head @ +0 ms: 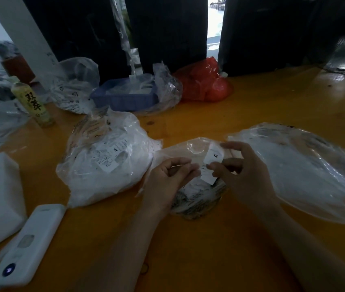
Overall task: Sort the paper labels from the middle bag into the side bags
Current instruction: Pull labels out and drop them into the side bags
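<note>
Looking down, I see a glossy orange wooden surface backed by dark curtains with a bright gap. Crinkled clear plastic dominates: a bulging left bag stuffed with white paper labels, a flatter right bag beyond my right hand, and the middle bag under both hands. My left hand curls with its fingertips pinched together. My right hand pinches a small white label printed XL, just above the middle bag. A white slab-shaped device lies left of my forearm.
</note>
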The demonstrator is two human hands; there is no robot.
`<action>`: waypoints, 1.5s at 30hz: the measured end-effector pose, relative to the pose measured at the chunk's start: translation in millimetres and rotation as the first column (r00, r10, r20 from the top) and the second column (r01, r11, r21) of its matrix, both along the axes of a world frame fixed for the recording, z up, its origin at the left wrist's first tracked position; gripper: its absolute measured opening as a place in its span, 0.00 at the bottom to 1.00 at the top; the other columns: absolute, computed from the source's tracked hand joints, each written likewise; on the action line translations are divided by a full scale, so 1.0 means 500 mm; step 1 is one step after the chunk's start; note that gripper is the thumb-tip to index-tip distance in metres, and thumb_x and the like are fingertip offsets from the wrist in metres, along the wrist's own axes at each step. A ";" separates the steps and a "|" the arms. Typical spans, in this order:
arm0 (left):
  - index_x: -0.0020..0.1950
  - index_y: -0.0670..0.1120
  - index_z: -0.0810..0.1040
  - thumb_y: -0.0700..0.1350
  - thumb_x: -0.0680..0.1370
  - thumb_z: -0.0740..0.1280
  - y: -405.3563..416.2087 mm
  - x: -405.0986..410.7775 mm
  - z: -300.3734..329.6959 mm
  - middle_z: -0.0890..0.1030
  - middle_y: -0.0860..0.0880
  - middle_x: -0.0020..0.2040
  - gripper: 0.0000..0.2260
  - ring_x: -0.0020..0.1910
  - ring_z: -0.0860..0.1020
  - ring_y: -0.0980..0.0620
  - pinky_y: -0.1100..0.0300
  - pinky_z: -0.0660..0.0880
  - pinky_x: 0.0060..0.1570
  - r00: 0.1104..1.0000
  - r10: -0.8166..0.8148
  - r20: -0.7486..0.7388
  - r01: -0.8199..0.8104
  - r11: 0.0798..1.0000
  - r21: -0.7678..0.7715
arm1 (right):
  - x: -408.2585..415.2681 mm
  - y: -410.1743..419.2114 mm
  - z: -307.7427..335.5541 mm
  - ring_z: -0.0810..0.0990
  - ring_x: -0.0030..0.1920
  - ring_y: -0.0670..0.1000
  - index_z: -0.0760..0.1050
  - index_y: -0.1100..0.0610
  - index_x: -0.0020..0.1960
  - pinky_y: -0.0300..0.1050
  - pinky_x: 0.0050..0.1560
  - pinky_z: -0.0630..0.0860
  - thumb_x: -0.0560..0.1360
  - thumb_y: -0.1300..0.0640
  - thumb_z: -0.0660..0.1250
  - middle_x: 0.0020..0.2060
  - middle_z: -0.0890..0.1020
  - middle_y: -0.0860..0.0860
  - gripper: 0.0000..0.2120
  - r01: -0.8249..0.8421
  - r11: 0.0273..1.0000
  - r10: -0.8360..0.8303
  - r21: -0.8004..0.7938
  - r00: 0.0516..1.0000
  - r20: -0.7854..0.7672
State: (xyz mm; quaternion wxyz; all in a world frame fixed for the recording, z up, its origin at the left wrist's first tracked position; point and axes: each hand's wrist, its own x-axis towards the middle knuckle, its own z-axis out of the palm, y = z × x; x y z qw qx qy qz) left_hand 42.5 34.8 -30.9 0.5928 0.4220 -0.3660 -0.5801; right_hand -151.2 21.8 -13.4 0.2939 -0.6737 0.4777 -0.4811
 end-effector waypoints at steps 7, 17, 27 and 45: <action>0.59 0.38 0.81 0.36 0.82 0.69 -0.005 0.003 -0.008 0.88 0.39 0.53 0.07 0.54 0.87 0.42 0.61 0.83 0.52 1.000 0.007 0.027 -0.008 1.000 0.018 | -0.005 -0.005 -0.009 0.83 0.41 0.34 0.81 0.47 0.57 0.25 0.39 0.75 0.77 0.46 0.70 0.39 0.85 0.38 0.11 0.011 1.000 -0.012 -0.015 0.998 -0.063; 0.60 0.39 0.83 0.46 0.76 0.74 0.003 -0.005 -0.001 0.88 0.40 0.54 0.15 0.55 0.87 0.42 0.62 0.82 0.53 0.999 -0.036 0.021 0.036 0.999 -0.003 | -0.007 -0.013 -0.012 0.83 0.40 0.35 0.78 0.41 0.50 0.32 0.41 0.79 0.78 0.45 0.68 0.35 0.84 0.36 0.03 0.099 0.993 -0.097 0.069 0.995 -0.035; 0.50 0.46 0.89 0.34 0.79 0.71 0.006 -0.006 0.000 0.88 0.39 0.54 0.09 0.55 0.87 0.42 0.61 0.82 0.53 0.997 -0.067 0.026 0.067 0.998 -0.015 | -0.013 -0.019 -0.013 0.85 0.44 0.38 0.66 0.49 0.76 0.34 0.42 0.77 0.77 0.48 0.72 0.35 0.83 0.32 0.30 0.044 0.969 -0.088 0.242 0.981 0.174; 0.54 0.49 0.88 0.38 0.80 0.72 0.010 -0.007 0.000 0.88 0.43 0.55 0.08 0.58 0.86 0.45 0.61 0.81 0.56 0.977 -0.140 0.159 0.147 0.989 -0.033 | -0.015 -0.017 -0.020 0.84 0.43 0.37 0.83 0.47 0.51 0.26 0.40 0.75 0.78 0.56 0.72 0.41 0.84 0.34 0.05 -0.016 0.978 -0.023 0.210 0.984 0.179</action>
